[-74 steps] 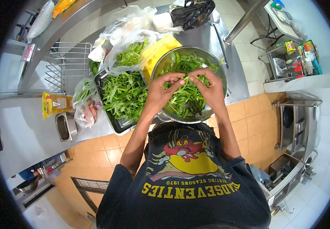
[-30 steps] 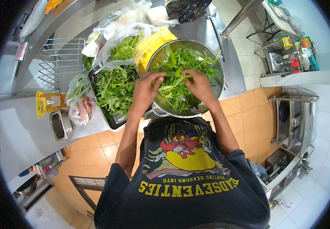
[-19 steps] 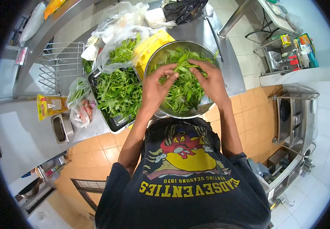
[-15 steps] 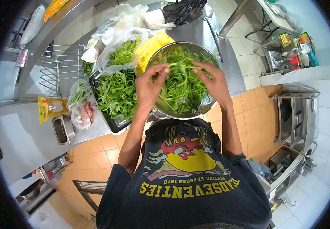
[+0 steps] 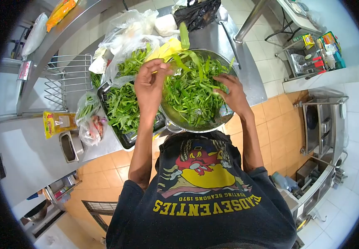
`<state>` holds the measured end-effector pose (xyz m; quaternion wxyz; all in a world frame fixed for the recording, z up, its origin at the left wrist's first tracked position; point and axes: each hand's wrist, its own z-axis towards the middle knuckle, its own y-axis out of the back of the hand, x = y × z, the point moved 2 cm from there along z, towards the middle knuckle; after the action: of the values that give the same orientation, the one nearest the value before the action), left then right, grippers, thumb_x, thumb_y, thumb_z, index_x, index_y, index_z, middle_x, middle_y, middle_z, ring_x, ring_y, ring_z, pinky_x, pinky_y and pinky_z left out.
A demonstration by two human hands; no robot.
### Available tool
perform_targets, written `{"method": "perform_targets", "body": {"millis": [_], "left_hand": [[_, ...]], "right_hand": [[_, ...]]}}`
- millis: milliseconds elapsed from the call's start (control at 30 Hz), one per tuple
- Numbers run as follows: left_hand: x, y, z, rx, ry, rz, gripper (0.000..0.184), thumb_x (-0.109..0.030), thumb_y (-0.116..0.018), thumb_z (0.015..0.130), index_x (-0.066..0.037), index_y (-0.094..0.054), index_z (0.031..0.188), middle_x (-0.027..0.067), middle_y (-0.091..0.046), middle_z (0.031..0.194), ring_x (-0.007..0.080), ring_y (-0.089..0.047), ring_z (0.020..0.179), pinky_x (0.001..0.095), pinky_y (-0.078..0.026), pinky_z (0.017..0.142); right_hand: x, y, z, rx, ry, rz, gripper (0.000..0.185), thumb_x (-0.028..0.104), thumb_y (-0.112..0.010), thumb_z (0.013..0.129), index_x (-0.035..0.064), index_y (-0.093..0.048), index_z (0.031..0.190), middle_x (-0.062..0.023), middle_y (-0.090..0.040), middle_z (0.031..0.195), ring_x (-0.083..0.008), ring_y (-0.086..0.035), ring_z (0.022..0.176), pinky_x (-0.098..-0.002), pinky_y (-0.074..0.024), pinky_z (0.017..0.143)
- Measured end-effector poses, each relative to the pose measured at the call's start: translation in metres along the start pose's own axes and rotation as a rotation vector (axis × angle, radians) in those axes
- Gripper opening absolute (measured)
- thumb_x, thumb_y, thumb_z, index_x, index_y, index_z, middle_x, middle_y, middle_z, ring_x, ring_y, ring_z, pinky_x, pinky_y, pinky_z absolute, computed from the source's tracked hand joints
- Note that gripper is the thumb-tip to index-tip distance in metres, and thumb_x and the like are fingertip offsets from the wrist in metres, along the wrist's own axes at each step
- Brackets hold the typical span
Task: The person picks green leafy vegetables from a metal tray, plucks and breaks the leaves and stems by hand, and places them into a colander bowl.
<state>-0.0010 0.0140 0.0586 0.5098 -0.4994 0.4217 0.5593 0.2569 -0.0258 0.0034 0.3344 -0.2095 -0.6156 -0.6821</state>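
Observation:
A round metal mesh strainer (image 5: 207,125) full of leafy greens (image 5: 194,93) rests at the counter's front edge. Over its left rim, my left hand (image 5: 150,81) pinches a leafy green stem (image 5: 184,36), whose broad leaf points up and away. My right hand (image 5: 231,91) is above the strainer's right side, thumb and fingers apart, touching or just over the greens. To the left, a dark tray (image 5: 129,139) holds more cut greens (image 5: 123,103). Behind the strainer lies a yellow board-like item (image 5: 165,49), partly covered by a clear plastic bag (image 5: 131,31).
A black plastic bag (image 5: 198,16) and a long-handled ladle (image 5: 229,35) lie at the back. On the left are a wire rack (image 5: 67,79), bagged vegetables (image 5: 91,126), a yellow packet (image 5: 58,122) and a metal container (image 5: 70,146). A steel post (image 5: 250,20) stands at right.
My hands have moved apart from the stem they both held. My left hand has shifted left with a leafy piece, while my right hand has lowered toward the greens.

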Motion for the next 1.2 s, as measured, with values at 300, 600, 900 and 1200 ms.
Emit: {"method": "perform_targets", "body": {"millis": [300,600,900,1200], "left_hand": [[0.029,-0.022,-0.023,0.115,0.177,-0.140,0.020,-0.005,-0.074,0.086,-0.005,-0.063,0.103,-0.0013,-0.064,0.089,0.0075,-0.053,0.080,0.0223,-0.045,0.076],[0.035,-0.045,-0.044,0.294,0.075,0.035,0.019,-0.006,-0.071,0.089,-0.004,-0.070,0.108,0.0034,-0.072,0.099,0.0089,-0.065,0.089,0.0247,-0.051,0.081],[0.030,-0.033,-0.037,0.250,0.101,0.169,0.015,-0.012,-0.068,0.093,-0.004,-0.071,0.106,0.0027,-0.071,0.092,0.0088,-0.063,0.085,0.0250,-0.051,0.077],[0.024,-0.028,-0.029,0.197,-0.190,0.302,0.016,-0.015,-0.069,0.092,-0.005,-0.068,0.104,0.0037,-0.070,0.093,0.0126,-0.063,0.082,0.0290,-0.048,0.075]], "right_hand": [[0.032,0.021,0.013,-0.026,-0.052,0.192,0.025,0.015,-0.066,0.091,0.0063,-0.069,0.115,-0.0124,-0.066,0.114,-0.0254,-0.059,0.111,-0.0348,-0.0448,0.096],[0.047,-0.007,0.015,-0.010,-0.195,0.696,0.020,0.019,-0.068,0.093,0.0007,-0.069,0.101,-0.0046,-0.069,0.095,-0.0117,-0.062,0.090,-0.0274,-0.0479,0.082],[0.035,-0.004,0.018,0.062,-0.221,0.784,0.016,0.012,-0.062,0.094,-0.0011,-0.062,0.104,-0.0044,-0.067,0.094,-0.0116,-0.062,0.090,-0.0268,-0.0476,0.084],[0.039,0.000,0.019,0.104,-0.234,0.915,0.018,0.012,-0.056,0.099,-0.0029,-0.060,0.108,-0.0049,-0.067,0.090,-0.0121,-0.064,0.085,-0.0261,-0.0485,0.081]]}}
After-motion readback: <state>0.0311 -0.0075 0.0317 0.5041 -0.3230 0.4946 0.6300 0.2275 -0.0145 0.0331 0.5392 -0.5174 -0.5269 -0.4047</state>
